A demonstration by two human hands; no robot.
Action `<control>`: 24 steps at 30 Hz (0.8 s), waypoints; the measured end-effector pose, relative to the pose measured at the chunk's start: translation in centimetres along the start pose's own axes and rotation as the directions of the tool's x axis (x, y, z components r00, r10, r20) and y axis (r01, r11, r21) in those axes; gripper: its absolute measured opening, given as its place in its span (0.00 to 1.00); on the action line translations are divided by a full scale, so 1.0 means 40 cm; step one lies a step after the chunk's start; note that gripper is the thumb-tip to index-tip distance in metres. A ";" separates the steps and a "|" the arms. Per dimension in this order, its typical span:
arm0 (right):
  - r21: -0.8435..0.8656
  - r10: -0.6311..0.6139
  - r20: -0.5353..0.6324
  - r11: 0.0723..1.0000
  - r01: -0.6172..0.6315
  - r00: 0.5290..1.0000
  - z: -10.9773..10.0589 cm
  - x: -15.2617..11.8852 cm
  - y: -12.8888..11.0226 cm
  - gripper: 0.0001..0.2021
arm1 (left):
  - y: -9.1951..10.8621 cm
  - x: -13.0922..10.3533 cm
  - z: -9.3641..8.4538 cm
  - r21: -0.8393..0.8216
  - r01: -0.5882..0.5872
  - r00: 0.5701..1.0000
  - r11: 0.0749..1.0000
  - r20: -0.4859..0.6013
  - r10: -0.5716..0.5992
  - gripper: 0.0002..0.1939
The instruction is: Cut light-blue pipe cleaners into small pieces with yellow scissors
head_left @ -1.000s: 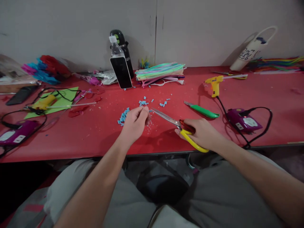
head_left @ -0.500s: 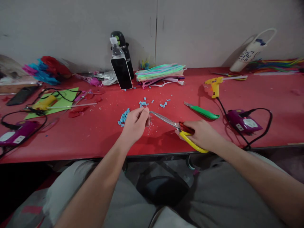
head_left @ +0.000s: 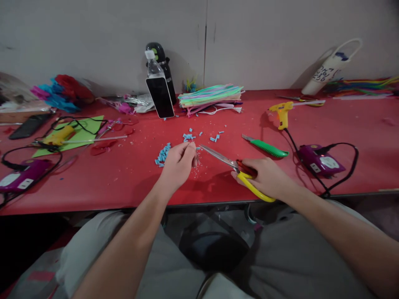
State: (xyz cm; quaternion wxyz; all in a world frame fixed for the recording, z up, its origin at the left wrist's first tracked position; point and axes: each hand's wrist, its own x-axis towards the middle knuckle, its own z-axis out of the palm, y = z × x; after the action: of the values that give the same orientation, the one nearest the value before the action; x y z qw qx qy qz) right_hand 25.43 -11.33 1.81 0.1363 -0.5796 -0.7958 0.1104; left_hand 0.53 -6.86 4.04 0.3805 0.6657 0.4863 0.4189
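Note:
My left hand (head_left: 181, 160) is closed in a pinch above the red table (head_left: 124, 182); what lies between its fingertips is too small to make out. My right hand (head_left: 264, 176) grips the scissors (head_left: 222, 158) by their yellow and red handles. The blades point left, their tips just short of my left fingertips. Beside my left hand lies a pile of small blue pieces (head_left: 162, 155). A few more blue bits (head_left: 188, 136) are farther back, with pale crumbs scattered around.
A green cutter (head_left: 268, 148) lies right of centre. Behind are a phone (head_left: 160, 97) against bottles and a pipe-cleaner bundle (head_left: 212, 95). A yellow glue gun (head_left: 282, 114) and purple power box (head_left: 321, 160) with cable are at right; similar gear lies left.
The scissors and my right hand have shifted slightly right and down, so the blade tips are a little farther from my left fingertips. My left hand has hardly moved.

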 end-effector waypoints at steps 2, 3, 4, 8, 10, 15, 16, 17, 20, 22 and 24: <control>-0.013 0.000 0.003 1.000 0.000 1.000 0.001 0.000 0.001 0.17 | 0.002 0.000 0.000 0.013 0.005 1.000 1.000 -0.003 -0.005 0.18; -0.017 0.001 0.005 1.000 -0.001 1.000 0.002 0.000 0.001 0.17 | 0.003 0.000 0.000 0.017 0.009 1.000 1.000 -0.003 -0.009 0.18; -0.017 0.001 0.006 1.000 0.000 1.000 0.004 0.000 0.002 0.16 | 0.003 -0.001 0.000 0.019 0.011 1.000 1.000 -0.002 -0.011 0.18; -0.019 -0.003 0.013 1.000 0.003 1.000 0.008 -0.001 0.006 0.17 | 0.002 -0.001 0.001 0.025 -0.006 1.000 1.000 0.005 0.006 0.19; -0.031 -0.002 0.014 1.000 0.002 1.000 0.011 0.000 0.009 0.16 | 0.002 -0.001 0.001 0.025 -0.008 1.000 1.000 0.007 0.008 0.19; -0.057 0.003 0.026 0.998 -0.002 1.000 0.020 -0.001 0.020 0.14 | 0.001 -0.001 0.001 0.020 -0.002 1.000 1.000 0.010 0.002 0.19; -0.062 0.008 0.022 0.998 -0.007 1.000 0.022 -0.001 0.022 0.14 | 0.000 -0.001 0.001 0.021 -0.004 1.000 1.000 0.010 0.004 0.19; -0.067 0.012 0.016 0.998 -0.011 1.000 0.024 -0.002 0.023 0.14 | -0.002 -0.001 0.000 0.022 -0.006 1.000 1.000 0.011 0.005 0.19; -0.078 0.022 0.001 0.997 -0.022 1.000 0.027 -0.002 0.023 0.14 | -0.005 -0.002 0.000 0.031 -0.010 1.000 0.999 0.016 0.009 0.19; -0.074 0.027 -0.004 0.997 -0.027 1.000 0.025 -0.002 0.019 0.14 | -0.006 -0.002 -0.001 0.036 -0.011 1.000 0.999 0.015 0.011 0.19; -0.053 0.024 -0.009 0.998 -0.024 1.000 0.020 -0.001 0.013 0.15 | -0.006 -0.001 -0.001 0.031 -0.011 1.000 0.999 0.011 0.011 0.19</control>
State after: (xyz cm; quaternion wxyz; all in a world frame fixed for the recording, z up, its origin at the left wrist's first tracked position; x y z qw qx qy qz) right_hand 25.63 -11.23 0.86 0.1229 -0.5931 -0.7908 0.0885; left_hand 0.40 -6.85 3.82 0.3703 0.6764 0.4872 0.4099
